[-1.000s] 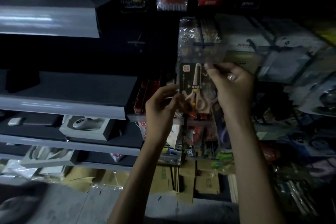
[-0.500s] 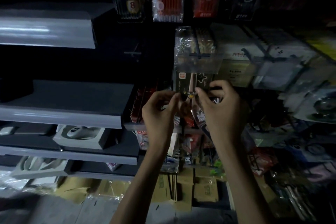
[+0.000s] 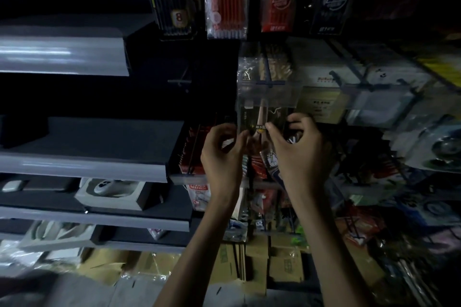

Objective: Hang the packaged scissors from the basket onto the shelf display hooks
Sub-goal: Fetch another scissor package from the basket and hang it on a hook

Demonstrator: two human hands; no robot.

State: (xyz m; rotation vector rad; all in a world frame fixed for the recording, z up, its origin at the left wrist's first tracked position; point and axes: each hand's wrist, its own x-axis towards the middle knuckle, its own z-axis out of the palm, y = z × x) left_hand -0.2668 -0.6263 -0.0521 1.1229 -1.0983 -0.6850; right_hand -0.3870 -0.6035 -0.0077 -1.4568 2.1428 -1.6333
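Note:
The packaged scissors [image 3: 262, 117], a dark card with pale blades pointing up, hang just under a clear label holder [image 3: 269, 93] at the tip of a display hook. The pack's top edge sits behind that holder. My left hand [image 3: 219, 157] is curled at the pack's lower left edge, thumb and fingertips closing on it. My right hand [image 3: 299, 154] pinches the pack near its middle with the index finger on the front. The lower half of the pack is hidden behind both hands. No basket is in view.
Pencil packs [image 3: 225, 0] hang on the row above. Grey shelves [image 3: 82, 164] jut out on the left, one holding a boxed mouse [image 3: 112, 192]. More hanging goods [image 3: 374, 97] crowd the right. Cardboard boxes [image 3: 259, 264] stand on the floor below.
The scissors pack went from held free in front of the hook to sitting up under the clear label holder. Both hands slid lower on the pack and closer together.

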